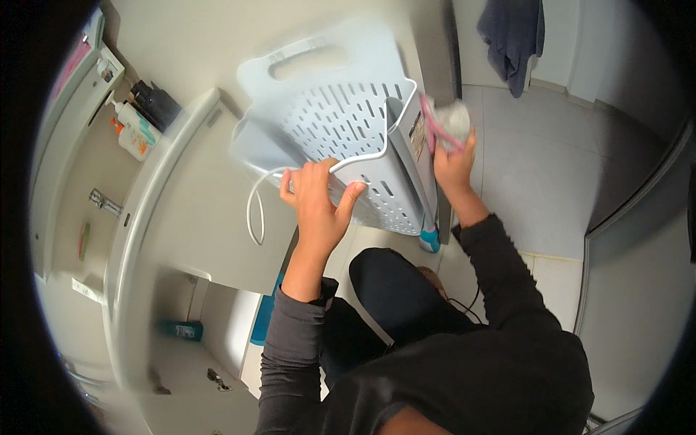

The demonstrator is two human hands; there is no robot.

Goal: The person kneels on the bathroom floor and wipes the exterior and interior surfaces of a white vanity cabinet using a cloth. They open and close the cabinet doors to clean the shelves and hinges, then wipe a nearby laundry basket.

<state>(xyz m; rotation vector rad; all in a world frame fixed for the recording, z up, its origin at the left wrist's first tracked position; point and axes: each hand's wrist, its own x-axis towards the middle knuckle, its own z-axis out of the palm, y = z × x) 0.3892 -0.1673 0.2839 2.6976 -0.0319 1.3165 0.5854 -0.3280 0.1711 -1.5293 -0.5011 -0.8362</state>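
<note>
A white perforated plastic laundry basket with a handle cut-out stands tilted before me, its inside showing no contents. My left hand grips its near rim, fingers over the edge and thumb on the outer wall. A white loop handle sticks out beside that hand. To the right of the basket, my right hand holds a blurred whitish bundle with pink edging, perhaps a cloth or a brush, close to the basket's side. A teal and pink bottle-like object shows at the basket's lower right corner.
At left are a washbasin with a chrome faucet, pump bottles and an open cabinet holding a teal container. A dark towel hangs at the upper right. Tiled floor and a grey glass-like door lie right.
</note>
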